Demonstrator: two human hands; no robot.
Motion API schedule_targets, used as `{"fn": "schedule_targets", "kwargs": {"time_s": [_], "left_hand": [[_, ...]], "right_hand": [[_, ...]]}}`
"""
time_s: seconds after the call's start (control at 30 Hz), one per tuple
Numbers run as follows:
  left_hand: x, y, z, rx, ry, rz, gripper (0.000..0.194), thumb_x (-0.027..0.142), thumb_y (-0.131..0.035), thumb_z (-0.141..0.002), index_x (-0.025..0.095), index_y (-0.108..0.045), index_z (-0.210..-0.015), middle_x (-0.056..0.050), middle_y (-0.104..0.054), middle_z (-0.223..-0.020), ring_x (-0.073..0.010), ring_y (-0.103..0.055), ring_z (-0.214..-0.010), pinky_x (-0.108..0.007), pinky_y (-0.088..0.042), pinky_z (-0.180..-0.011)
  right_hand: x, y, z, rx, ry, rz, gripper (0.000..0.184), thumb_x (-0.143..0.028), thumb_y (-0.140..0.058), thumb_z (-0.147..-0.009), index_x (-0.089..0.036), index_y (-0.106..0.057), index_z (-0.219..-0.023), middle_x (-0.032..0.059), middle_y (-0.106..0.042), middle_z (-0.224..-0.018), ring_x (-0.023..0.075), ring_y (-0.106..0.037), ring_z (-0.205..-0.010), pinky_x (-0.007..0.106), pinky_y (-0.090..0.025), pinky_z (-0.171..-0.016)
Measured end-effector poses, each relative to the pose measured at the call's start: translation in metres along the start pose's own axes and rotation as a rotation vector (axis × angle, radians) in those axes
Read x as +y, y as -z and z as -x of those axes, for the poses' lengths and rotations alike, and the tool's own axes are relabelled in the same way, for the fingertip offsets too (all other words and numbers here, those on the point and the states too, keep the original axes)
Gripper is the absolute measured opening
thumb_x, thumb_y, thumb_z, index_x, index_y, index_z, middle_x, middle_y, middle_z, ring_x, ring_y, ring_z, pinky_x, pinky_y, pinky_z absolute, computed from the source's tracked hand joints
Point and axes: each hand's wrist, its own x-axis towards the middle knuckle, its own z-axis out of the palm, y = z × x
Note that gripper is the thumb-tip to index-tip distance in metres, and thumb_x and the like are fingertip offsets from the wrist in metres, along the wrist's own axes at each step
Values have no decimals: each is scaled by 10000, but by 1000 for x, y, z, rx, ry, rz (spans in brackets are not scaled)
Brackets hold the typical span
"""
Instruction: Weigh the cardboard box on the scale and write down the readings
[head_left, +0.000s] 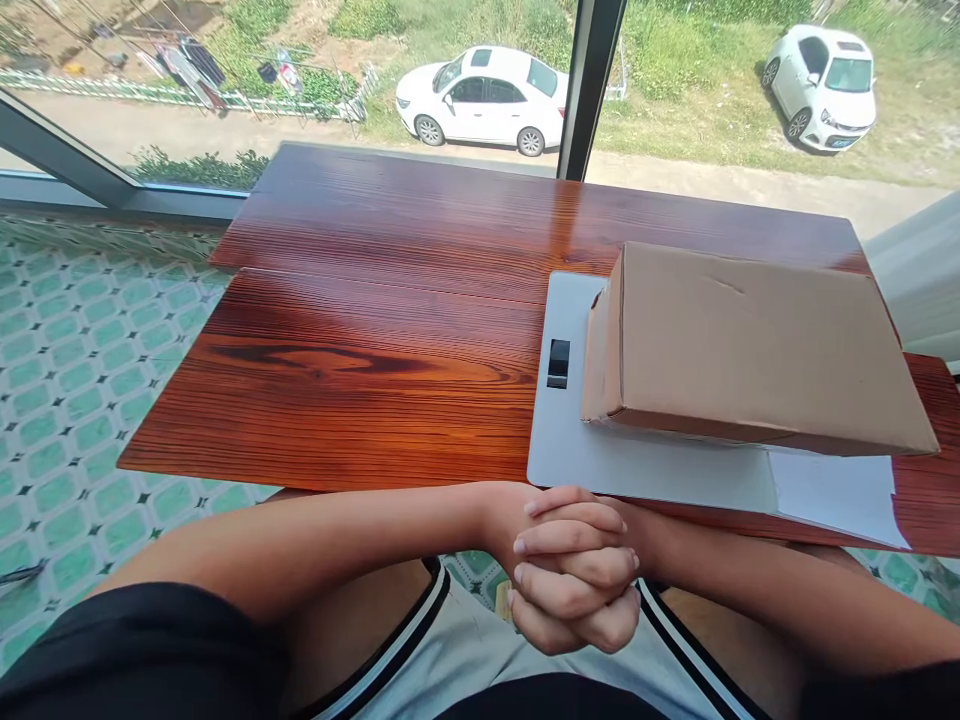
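My left hand (504, 522) and my right hand (626, 545) are clasped together with the fingers interlaced, and nothing shows between them. They rest over my lap, just in front of the near edge of the red-brown wooden table (360, 360). Closest to them, on the right half of the table, lies a flat grey board (570, 440) with a small black window (558, 362). A closed brown cardboard box (742, 340) sits on the board. A white sheet of paper (832, 490) sticks out from under the box at the near right.
Behind the table is a large window with a dark frame post (592, 85); two white cars (487, 95) stand outside. A green patterned tile floor (82, 360) lies to the left. A white surface (919, 275) rises at the right edge.
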Motion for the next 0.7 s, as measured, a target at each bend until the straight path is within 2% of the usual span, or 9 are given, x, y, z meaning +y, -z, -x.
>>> {"fn": "schedule_targets", "kwargs": {"time_s": [0.1, 0.27, 0.37, 0.47, 0.57, 0.7], "left_hand": [[3, 9, -3, -70, 8, 38, 398, 546, -775, -664, 274, -496, -578, 23, -356, -548, -171, -497, -506, -241, -370, -340], [2, -7, 8, 99, 46, 13, 333, 505, -785, -637, 285, -535, -631, 25, -393, -546, -172, -512, -507, -238, -358, -346], [-1, -15, 10, 144, 35, -18, 320, 472, -800, -607, 290, -540, -647, 25, -405, -554, -175, -522, -514, -239, -355, -349], [-4, -11, 6, 166, 32, -38, 331, 469, -802, -594, 289, -527, -638, 24, -397, -563, -178, -522, -520, -244, -360, -355], [-6, -3, 2, 146, 30, -42, 325, 457, -794, -606, 287, -517, -626, 25, -378, -561, -177, -509, -524, -246, -361, -357], [-7, -1, 4, 58, -15, -59, 327, 430, -791, -620, 284, -499, -610, 27, -357, -558, -171, -483, -523, -244, -355, -356]], "right_hand": [[3, -1, 2, -10, 9, 13, 137, -350, -661, -880, -233, -643, -949, 59, -672, -796, 241, -710, -680, 346, -579, -568], [-1, 0, 2, -21, -8, 10, 160, -363, -657, -870, -238, -643, -970, 69, -666, -819, 256, -713, -698, 366, -578, -570], [-3, 2, 0, -26, -22, 4, 152, -357, -660, -867, -236, -645, -959, 70, -661, -822, 259, -711, -700, 365, -571, -562], [-2, 2, 0, -36, -20, -10, 112, -316, -657, -880, -230, -643, -950, 66, -659, -818, 251, -710, -717, 361, -580, -590], [1, 2, 2, -46, -4, -3, 107, -300, -663, -884, -235, -638, -966, 60, -661, -823, 241, -711, -733, 358, -589, -620], [1, 0, 2, -25, -20, 2, 118, -325, -666, -880, -246, -630, -960, 55, -659, -814, 243, -703, -703, 360, -577, -587]]}}
